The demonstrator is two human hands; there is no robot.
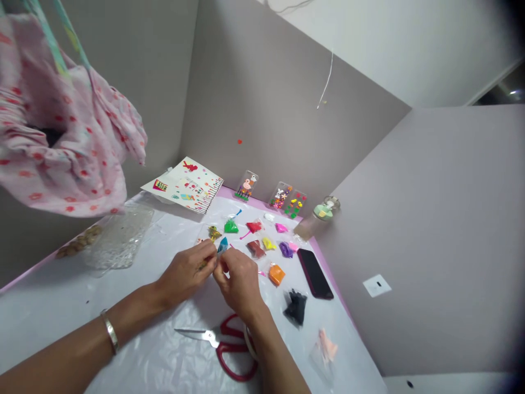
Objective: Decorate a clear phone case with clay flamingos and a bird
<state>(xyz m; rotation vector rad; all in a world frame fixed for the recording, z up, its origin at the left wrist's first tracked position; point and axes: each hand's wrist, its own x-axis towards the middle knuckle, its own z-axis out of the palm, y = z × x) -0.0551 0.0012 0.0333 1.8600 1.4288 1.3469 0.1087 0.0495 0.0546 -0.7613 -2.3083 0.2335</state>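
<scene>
My left hand (191, 273) and my right hand (241, 278) are close together over the middle of the table, fingers pinched. What lies between the fingertips is too small to make out. Just beyond them is a blue packet (222, 245), with a gold-coloured figure (214, 233) to its left. A green packet (231, 226), a red packet (254, 226) and a brown packet (256, 249) lie farther back. An orange packet (276, 274) rests right of my right hand. Red-handled scissors (235, 347) lie below my hands, partly hidden by my right arm.
A phone (315, 273), a black packet (296, 307) and a peach packet (327, 346) lie on the right. Decorated clear cases (281, 195) and a drawn-on card (184, 185) stand at the back. A plastic bag (118, 241) is on the left; pink cloth (69, 126) hangs above.
</scene>
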